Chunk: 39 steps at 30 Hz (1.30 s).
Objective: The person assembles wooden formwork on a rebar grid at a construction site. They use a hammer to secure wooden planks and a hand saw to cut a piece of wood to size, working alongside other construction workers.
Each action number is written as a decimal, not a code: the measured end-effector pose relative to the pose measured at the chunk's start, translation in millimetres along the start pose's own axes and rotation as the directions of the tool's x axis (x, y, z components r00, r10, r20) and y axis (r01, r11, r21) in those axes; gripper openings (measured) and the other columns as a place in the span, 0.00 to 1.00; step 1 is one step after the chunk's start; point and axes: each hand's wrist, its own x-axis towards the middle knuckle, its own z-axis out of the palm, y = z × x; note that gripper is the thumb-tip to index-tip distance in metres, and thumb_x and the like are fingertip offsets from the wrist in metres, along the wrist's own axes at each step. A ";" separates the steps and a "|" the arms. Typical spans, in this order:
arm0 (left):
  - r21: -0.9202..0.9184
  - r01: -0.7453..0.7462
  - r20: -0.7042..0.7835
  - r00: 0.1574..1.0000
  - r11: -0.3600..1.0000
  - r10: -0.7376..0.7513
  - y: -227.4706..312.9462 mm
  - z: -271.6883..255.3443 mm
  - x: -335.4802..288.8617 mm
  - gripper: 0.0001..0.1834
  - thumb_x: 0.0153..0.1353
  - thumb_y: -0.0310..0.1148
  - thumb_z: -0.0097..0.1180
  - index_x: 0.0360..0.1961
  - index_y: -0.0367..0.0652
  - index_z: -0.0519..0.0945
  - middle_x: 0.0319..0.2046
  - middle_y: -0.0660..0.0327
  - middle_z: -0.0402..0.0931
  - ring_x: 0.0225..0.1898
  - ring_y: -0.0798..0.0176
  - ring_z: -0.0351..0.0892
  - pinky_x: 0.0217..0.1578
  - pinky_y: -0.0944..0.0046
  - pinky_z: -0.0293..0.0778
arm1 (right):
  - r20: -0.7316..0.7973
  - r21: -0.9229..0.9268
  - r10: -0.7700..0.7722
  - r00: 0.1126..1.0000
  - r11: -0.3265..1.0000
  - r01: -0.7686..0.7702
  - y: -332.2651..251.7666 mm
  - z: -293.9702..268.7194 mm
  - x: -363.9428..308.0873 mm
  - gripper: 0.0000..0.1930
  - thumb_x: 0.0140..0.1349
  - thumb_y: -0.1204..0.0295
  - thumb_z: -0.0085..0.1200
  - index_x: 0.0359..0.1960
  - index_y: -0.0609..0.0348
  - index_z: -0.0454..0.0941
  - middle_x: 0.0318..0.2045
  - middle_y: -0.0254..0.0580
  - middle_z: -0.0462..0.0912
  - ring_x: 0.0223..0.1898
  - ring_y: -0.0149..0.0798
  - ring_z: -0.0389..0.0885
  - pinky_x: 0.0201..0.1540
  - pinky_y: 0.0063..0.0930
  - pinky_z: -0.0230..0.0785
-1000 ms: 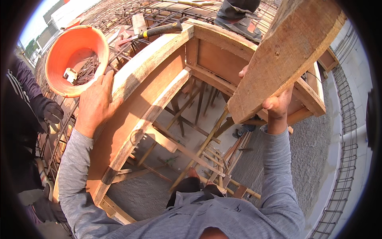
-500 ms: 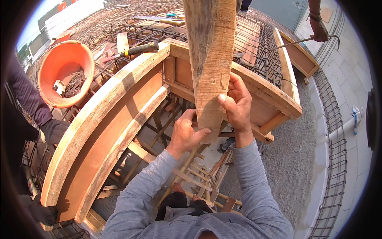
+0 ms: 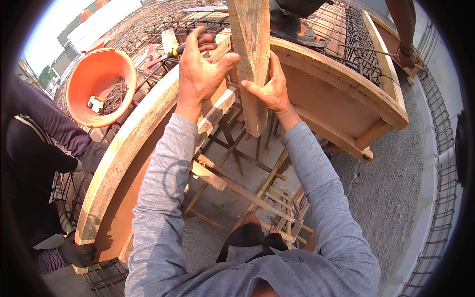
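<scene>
A rough wooden plank [image 3: 251, 54] stands on end in front of me, its lower end over the gap between two timber form panels. My right hand [image 3: 271, 89] grips its right side, thumb across the front. My left hand [image 3: 200, 72] is raised left of the plank, apart from it, fingers spread and holding nothing. Behind that hand lies a hammer [image 3: 176, 51] with a yellow and black handle, partly hidden. The curved form panel [image 3: 133, 123] runs down the left; another form panel [image 3: 321, 91] extends to the right.
An orange bucket [image 3: 74, 94] holding nails stands at left. A co-worker's gloved hand [image 3: 79, 250] is at the curved panel's lower end. At upper right another person's hand [image 3: 406, 58] is by a rod. Bamboo poles [image 3: 269, 183] lie below; rebar mesh [image 3: 440, 198] lines the right.
My left hand has let go of the plank and risen to the left. My right hand has moved up and left with the plank. A person's foot has appeared behind the right panel.
</scene>
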 end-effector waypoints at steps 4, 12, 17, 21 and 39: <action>-0.031 -0.131 0.027 0.991 0.991 0.132 16.4 11.7 89.7 0.25 0.57 0.42 0.69 0.53 0.39 0.85 0.36 0.53 0.88 0.39 0.59 0.87 0.44 0.63 0.80 | 0.045 0.056 0.001 0.999 0.998 -0.004 18.6 16.6 24.9 0.49 0.47 0.66 0.77 0.71 0.62 0.61 0.61 0.49 0.77 0.62 0.42 0.76 0.66 0.38 0.69; 0.182 0.069 -0.011 0.998 0.981 -0.068 13.9 16.0 103.8 0.19 0.55 0.37 0.64 0.44 0.35 0.87 0.29 0.54 0.87 0.30 0.59 0.88 0.32 0.58 0.80 | 0.024 -0.301 0.203 0.979 0.935 -0.187 70.7 35.4 14.7 0.48 0.49 0.61 0.77 0.69 0.59 0.63 0.58 0.61 0.79 0.61 0.57 0.79 0.64 0.44 0.72; 0.184 0.034 0.005 0.999 0.982 -0.035 -14.0 18.4 95.8 0.19 0.53 0.36 0.64 0.43 0.34 0.87 0.29 0.53 0.88 0.31 0.59 0.89 0.34 0.59 0.82 | -0.092 -0.419 0.238 0.967 0.872 -0.254 119.8 54.6 -16.8 0.40 0.51 0.65 0.75 0.66 0.63 0.69 0.59 0.60 0.79 0.61 0.57 0.78 0.63 0.45 0.71; 0.192 0.134 0.117 0.980 0.972 -0.159 -30.8 22.7 105.0 0.18 0.52 0.37 0.66 0.41 0.35 0.89 0.28 0.53 0.88 0.32 0.58 0.89 0.35 0.58 0.83 | -0.151 -0.405 0.221 0.964 0.875 -0.264 139.5 63.9 -23.9 0.39 0.52 0.64 0.75 0.65 0.64 0.71 0.53 0.61 0.81 0.57 0.58 0.80 0.59 0.45 0.73; 0.211 -0.051 0.171 0.985 0.976 0.015 -54.6 35.0 126.7 0.20 0.57 0.37 0.64 0.48 0.38 0.86 0.33 0.50 0.88 0.35 0.57 0.89 0.40 0.56 0.82 | -0.020 -0.528 0.179 0.984 0.833 -0.162 155.3 53.6 2.7 0.30 0.54 0.61 0.73 0.54 0.66 0.76 0.45 0.60 0.86 0.48 0.60 0.85 0.51 0.46 0.77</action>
